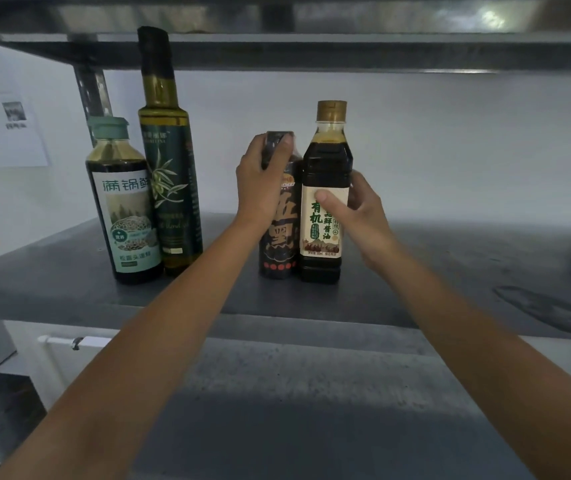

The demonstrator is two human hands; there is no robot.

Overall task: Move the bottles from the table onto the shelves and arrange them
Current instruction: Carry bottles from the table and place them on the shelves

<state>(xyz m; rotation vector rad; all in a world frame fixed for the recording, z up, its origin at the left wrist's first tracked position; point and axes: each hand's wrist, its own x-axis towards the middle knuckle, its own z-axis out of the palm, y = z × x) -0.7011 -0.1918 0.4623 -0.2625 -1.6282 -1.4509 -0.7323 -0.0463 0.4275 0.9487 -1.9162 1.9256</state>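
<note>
Several bottles stand upright on a grey metal shelf (433, 271). At the left, a dark sauce bottle with a teal cap (123, 209) touches a tall green olive oil bottle (169, 161). In the middle, my left hand (259, 181) grips the neck and cap of a black-labelled bottle (280, 244). Right beside it stands a soy sauce bottle with a gold cap (327, 161); my right hand (360, 209) wraps around it with the thumb on its cream label. Both middle bottles rest on the shelf, touching each other.
Another shelf board (346, 53) runs close above the bottle tops. A lower shelf surface (311, 410) lies under my forearms. A white wall is behind, with a paper sheet (7, 133) at the left. The right half of the middle shelf holds no bottles.
</note>
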